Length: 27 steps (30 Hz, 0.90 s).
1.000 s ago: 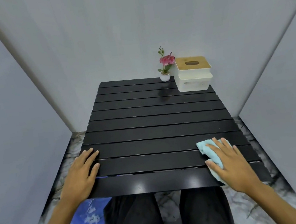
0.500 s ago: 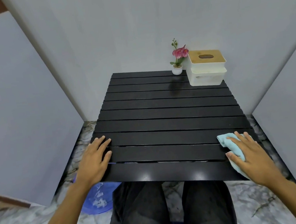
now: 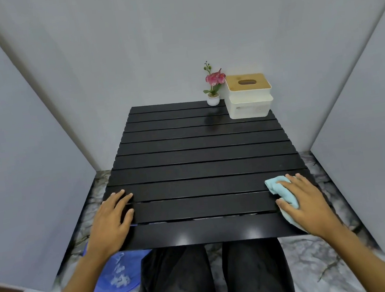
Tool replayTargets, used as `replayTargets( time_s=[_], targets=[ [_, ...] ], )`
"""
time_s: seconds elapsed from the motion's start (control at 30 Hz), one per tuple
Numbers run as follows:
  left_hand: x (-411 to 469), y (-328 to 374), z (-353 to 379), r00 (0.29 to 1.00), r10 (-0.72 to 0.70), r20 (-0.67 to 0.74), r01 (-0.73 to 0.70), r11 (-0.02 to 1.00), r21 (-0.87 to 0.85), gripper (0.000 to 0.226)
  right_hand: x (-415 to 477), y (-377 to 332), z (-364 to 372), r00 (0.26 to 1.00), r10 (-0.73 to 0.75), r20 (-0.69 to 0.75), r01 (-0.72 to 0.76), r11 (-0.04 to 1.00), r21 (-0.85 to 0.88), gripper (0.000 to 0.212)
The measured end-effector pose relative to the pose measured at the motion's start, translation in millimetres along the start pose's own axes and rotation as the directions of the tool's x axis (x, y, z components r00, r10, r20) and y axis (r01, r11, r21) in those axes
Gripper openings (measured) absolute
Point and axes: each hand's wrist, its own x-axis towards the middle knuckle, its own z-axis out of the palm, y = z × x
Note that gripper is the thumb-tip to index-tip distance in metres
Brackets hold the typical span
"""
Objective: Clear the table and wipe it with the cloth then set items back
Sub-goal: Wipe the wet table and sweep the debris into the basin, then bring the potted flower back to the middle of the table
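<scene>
A black slatted table (image 3: pixel 201 164) fills the middle of the view. My right hand (image 3: pixel 304 202) lies flat on a light blue cloth (image 3: pixel 281 189) at the near right corner of the table, pressing it down. My left hand (image 3: pixel 111 222) rests palm down, fingers spread, on the near left edge, holding nothing. At the far right corner stand a small white pot with a pink flower (image 3: pixel 213 89) and, touching distance to its right, a white tissue box with a wooden lid (image 3: pixel 248 96).
Grey panels wall the table in at the back, left and right. A blue plastic basin (image 3: pixel 115 273) sits on the marble floor under the near left corner. My legs in dark trousers (image 3: pixel 209 278) are under the near edge.
The head camera has shifted, so the table sits a little differently in view. Both hands stay at the near corners, the right one still on the cloth.
</scene>
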Motion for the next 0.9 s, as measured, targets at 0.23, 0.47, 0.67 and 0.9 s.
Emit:
replayTargets(
  time_s=[0.23,0.47,0.67,0.9],
  targets=[
    [27,13,-7,0.999,0.039,-0.009,-0.039,0.998,-0.046,0.059,26,-23,-18,0.998,0.02,-0.053,-0.023,0.998,-0.06,0.058],
    [110,35,5,0.996,0.091,-0.007,-0.091,0.992,-0.085,0.056,121,-69,-2,0.999,-0.013,-0.037,0.022,0.968,0.251,0.032],
    [192,44,30,0.995,0.096,0.016,-0.095,0.992,-0.081,0.054,223,-106,20,0.992,0.126,-0.006,-0.105,0.852,0.513,0.04],
    [242,35,56,0.997,0.077,0.001,-0.077,0.997,-0.028,0.055,321,-117,47,0.973,0.23,-0.031,-0.164,0.778,0.606,0.061]
  ],
)
